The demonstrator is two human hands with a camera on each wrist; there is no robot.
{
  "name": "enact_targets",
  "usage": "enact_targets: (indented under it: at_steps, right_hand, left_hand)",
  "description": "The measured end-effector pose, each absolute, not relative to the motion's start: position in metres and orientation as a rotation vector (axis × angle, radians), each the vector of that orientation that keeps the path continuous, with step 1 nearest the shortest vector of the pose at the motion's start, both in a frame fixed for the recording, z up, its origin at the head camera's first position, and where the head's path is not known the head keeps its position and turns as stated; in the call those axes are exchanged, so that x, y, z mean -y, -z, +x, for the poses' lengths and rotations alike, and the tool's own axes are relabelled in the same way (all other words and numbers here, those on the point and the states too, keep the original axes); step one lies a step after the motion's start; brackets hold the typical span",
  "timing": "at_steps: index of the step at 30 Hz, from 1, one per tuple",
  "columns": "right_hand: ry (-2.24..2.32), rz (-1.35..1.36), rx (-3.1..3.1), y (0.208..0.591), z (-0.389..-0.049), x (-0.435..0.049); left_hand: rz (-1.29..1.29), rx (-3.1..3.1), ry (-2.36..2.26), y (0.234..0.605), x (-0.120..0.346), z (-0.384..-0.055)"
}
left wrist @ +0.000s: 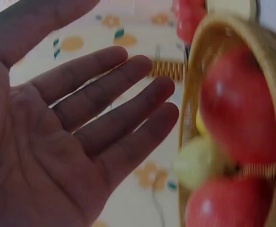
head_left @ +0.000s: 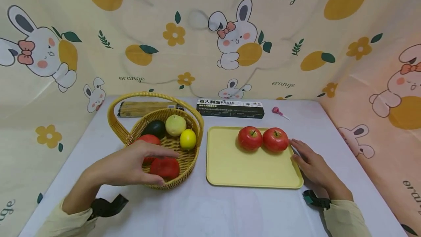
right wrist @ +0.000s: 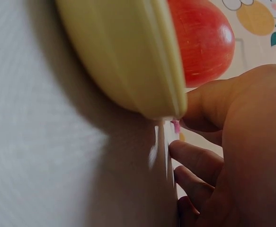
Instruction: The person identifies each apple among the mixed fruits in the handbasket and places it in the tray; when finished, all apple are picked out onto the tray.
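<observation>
- Tray [head_left: 236, 171]: on worktop [head_left: 213, 211]; two apples [head_left: 250, 139] side by side at its back right.
- Basket [head_left: 188, 159]: left of tray; front red fruit [head_left: 166, 169] inside, near basket's front, lemon [head_left: 188, 139] further back.
- Left hand [head_left: 131, 162]: left of tray, over basket; thumb and fingers well apart, nothing gripped; red fruit nearest.
- Right hand [head_left: 314, 167]: at tray's right edge, fingers loose, nothing gripped; thumb by the rim, contact unclear.
- Step in hand looks like a grasp at the red fruit. Best: cup it round its widest part, lift straight, clear handle [head_left: 151, 95] and neighbouring fruit.
- Right hand should avoid nudging tray; apples could roll.
</observation>
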State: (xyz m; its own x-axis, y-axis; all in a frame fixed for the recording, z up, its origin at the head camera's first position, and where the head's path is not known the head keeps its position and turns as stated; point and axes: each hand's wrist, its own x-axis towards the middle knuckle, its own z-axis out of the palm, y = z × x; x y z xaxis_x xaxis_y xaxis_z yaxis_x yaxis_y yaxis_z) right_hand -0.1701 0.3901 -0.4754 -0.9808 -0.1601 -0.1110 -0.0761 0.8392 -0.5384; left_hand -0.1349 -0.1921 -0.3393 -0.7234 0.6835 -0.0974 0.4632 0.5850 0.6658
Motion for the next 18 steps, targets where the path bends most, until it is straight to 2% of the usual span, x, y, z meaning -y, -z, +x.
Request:
enact_targets:
  at_steps: [7, 18]
  right_hand:
    - [0.808, -0.18, -2.884, 0.475, -0.169, -0.391]
    - [0.822, -0.194, -2.88, 0.475, -0.168, -0.388]
  left_hand:
    - [0.891, -2.555, -0.846, 0.36, 0.212, -0.136]
    - [0.908, -2.615, -0.794, 0.395, 0.19, -0.144]
